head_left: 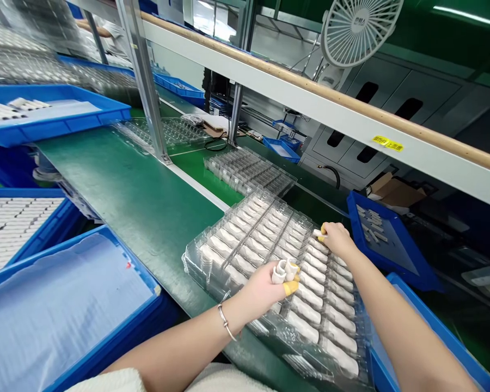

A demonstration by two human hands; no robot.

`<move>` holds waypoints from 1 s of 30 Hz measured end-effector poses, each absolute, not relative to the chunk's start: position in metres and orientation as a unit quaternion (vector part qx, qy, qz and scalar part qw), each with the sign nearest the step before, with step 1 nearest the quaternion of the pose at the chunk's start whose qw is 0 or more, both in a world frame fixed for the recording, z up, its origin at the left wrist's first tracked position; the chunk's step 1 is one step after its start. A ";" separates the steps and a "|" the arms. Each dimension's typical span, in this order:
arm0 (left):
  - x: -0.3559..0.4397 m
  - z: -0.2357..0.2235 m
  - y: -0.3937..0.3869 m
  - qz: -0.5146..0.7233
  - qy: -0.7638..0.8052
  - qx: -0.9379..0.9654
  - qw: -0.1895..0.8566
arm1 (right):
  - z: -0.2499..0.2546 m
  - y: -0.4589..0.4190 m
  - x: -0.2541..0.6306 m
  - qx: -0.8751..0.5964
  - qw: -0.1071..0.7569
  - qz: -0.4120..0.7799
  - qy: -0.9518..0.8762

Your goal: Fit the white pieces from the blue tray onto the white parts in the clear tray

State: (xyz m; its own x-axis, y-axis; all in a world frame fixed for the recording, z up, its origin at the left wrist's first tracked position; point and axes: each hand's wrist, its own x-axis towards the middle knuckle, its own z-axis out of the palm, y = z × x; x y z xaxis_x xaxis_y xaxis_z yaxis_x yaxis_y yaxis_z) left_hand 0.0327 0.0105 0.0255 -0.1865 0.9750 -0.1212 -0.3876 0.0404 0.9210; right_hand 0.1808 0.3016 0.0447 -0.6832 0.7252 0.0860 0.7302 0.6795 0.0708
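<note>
My left hand [269,288] is closed around several short white tubes [285,270], their open ends facing up. It hovers over the near part of a clear plastic blister tray [196,261], which rests on a stack of similar trays. Rows of white tubular pieces [306,328] lie in the tray's pockets. At the tray's far right edge, my right hand [335,238] pinches one white tube [319,233] just above a pocket. Yellow covers wrap fingertips of both hands. The fingers' undersides are hidden.
The trays stand on a green bench [147,201]. More clear trays [249,169] lie behind. Blue bins [77,326] flank the left side; another blue bin [392,239] with white tubes sits right. A metal post [142,81] and shelf beam [294,81] cross ahead, below a fan [359,27].
</note>
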 end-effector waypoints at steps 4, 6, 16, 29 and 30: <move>0.032 0.028 0.011 0.619 0.460 0.316 0.553 | 0.045 0.299 0.178 -0.375 0.026 -0.018 -0.926; 0.032 0.029 0.011 0.617 0.462 0.315 0.553 | 0.044 0.297 0.179 -0.375 0.034 0.002 -0.926; 0.033 0.031 0.011 0.584 0.513 0.337 0.531 | 0.084 0.246 0.195 -0.416 0.185 0.180 -0.872; 0.040 0.045 -0.009 0.528 0.590 0.495 0.358 | 0.094 0.095 0.208 -0.309 0.243 0.460 -0.796; 0.038 0.043 -0.011 0.547 0.579 0.462 0.391 | 0.094 0.096 0.214 -0.293 0.264 0.454 -0.799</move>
